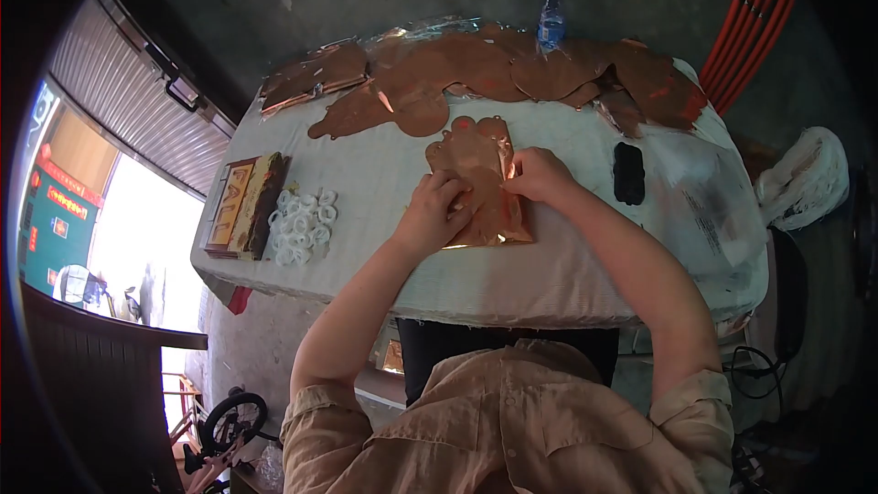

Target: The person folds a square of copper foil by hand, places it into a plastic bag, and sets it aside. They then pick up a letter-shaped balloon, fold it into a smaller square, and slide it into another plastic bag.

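A flat, copper-coloured foil balloon [482, 150] lies on the cloth-covered table [366, 267] in front of me, its far end scalloped, its near end squared off and shiny. My left hand [433, 209] rests on its left side with fingers curled against the foil. At the right edge, my right hand [540, 176] is closed, thumb and fingertips pinching the foil. Beyond both hands, more flat copper foil pieces [476, 64] lie overlapped along the table's far side. A separate stack of foil [315, 78] sits at the far left.
Left of my hands is a pile of white rings [298, 225], beside a bundle of printed packs [240, 206]. A black phone [628, 173] lies on the right, near clear plastic sheeting [700, 197]. A water bottle [551, 20] stands at the far edge. A plastic bag [807, 178] hangs at right.
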The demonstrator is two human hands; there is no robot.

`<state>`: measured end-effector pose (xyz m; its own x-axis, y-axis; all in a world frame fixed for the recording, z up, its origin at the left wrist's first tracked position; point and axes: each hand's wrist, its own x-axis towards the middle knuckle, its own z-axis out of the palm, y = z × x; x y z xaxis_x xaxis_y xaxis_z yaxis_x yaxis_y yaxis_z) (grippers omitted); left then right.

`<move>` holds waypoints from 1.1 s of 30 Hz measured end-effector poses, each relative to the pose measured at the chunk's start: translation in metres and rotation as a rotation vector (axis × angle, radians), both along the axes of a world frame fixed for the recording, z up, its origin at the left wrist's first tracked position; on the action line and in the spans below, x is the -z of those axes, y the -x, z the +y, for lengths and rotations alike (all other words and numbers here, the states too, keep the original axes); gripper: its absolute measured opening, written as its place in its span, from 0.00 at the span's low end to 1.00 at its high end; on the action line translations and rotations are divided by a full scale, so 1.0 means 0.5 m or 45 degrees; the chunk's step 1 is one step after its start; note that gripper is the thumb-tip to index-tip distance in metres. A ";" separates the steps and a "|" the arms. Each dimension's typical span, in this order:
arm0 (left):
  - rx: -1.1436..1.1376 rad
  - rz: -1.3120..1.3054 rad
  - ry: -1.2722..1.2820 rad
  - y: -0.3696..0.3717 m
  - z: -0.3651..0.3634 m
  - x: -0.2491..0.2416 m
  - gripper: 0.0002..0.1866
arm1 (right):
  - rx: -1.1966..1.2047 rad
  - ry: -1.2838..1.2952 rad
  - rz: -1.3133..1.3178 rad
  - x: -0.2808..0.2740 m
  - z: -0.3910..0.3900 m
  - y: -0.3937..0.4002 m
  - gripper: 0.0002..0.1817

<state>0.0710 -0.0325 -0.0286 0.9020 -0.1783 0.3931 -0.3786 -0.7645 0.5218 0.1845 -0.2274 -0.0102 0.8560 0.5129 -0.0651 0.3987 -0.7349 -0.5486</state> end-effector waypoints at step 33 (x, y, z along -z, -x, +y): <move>-0.389 0.542 1.119 -0.003 0.048 -0.021 0.22 | -0.216 -0.851 0.606 0.023 -0.072 -0.005 0.08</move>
